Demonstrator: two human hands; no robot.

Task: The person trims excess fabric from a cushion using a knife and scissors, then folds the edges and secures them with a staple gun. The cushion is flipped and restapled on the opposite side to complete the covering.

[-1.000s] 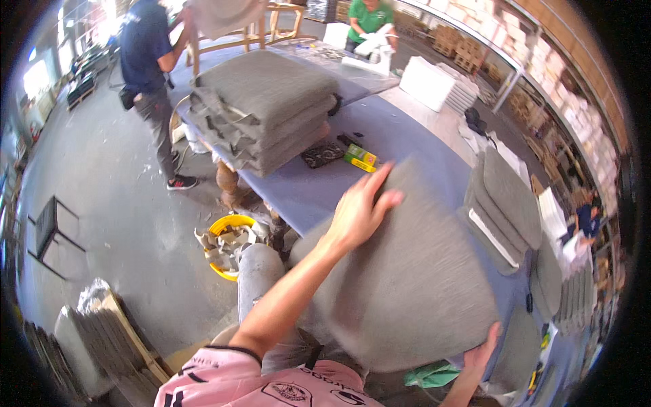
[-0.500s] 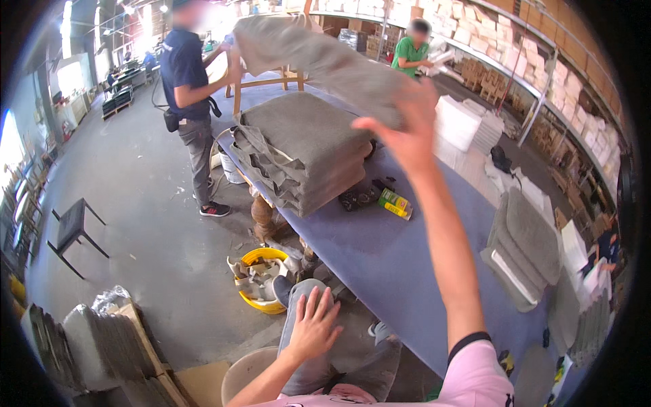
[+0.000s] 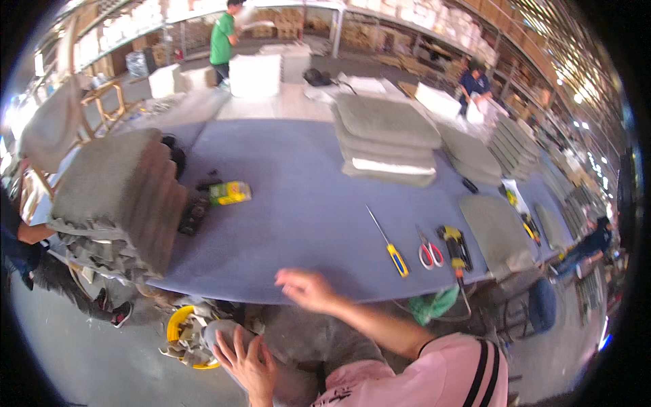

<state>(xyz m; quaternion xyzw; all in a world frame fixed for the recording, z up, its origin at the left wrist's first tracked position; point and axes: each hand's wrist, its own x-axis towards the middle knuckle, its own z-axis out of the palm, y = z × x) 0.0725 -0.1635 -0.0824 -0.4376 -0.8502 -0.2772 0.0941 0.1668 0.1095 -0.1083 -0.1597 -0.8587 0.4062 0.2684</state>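
Note:
My left hand (image 3: pixel 247 365) rests on my grey-trousered knee, its fingers spread and holding nothing. Low over the near edge of the blue-covered table (image 3: pixel 291 230) hovers my right hand (image 3: pixel 306 289), a little blurred, its fingers loosely apart around nothing. On the tabletop to its right lie a screwdriver (image 3: pixel 390 247) with a yellow and blue handle, red-handled scissors (image 3: pixel 429 252) and a yellow and black power tool (image 3: pixel 454 247) with a hose. To its left are a green and yellow box (image 3: pixel 230 192) and a tall stack of grey upholstered cushions (image 3: pixel 115 197).
More grey cushions (image 3: pixel 386 129) are piled at the table's far side, and a single cushion (image 3: pixel 495 230) lies to the right. A yellow bucket of scraps (image 3: pixel 178 324) stands below. A co-worker (image 3: pixel 27 230) is at the far left; others (image 3: pixel 221 41) work beyond the table.
The view has swung to the right. My right hand has come down from beside the raised grey piece, now at the left by the co-worker, to the near table edge. My left hand stays on my knee.

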